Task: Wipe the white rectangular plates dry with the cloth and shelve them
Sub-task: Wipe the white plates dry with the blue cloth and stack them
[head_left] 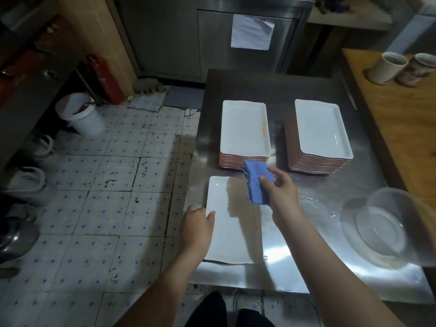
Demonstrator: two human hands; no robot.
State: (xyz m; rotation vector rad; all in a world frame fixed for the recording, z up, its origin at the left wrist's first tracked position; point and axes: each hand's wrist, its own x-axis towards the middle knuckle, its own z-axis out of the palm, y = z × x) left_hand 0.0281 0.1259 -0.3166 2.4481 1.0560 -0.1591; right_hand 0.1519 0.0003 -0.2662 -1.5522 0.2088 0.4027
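A single white rectangular plate (232, 234) lies on the steel table (313, 208) near its front left corner. My left hand (197, 228) holds the plate's left edge, thumb on top of the rim. My right hand (280, 190) grips a folded blue cloth (254, 182) just above the plate's far right corner. Behind stand two stacks of white rectangular plates, the left stack (245, 128) lower and the right stack (320, 131) taller.
A clear glass bowl (396, 227) sits at the table's right front. A wooden counter (401, 128) with two cups (387, 68) runs along the right. To the left are tiled floor, a white bucket (82, 114) and a red fire extinguisher (106, 79).
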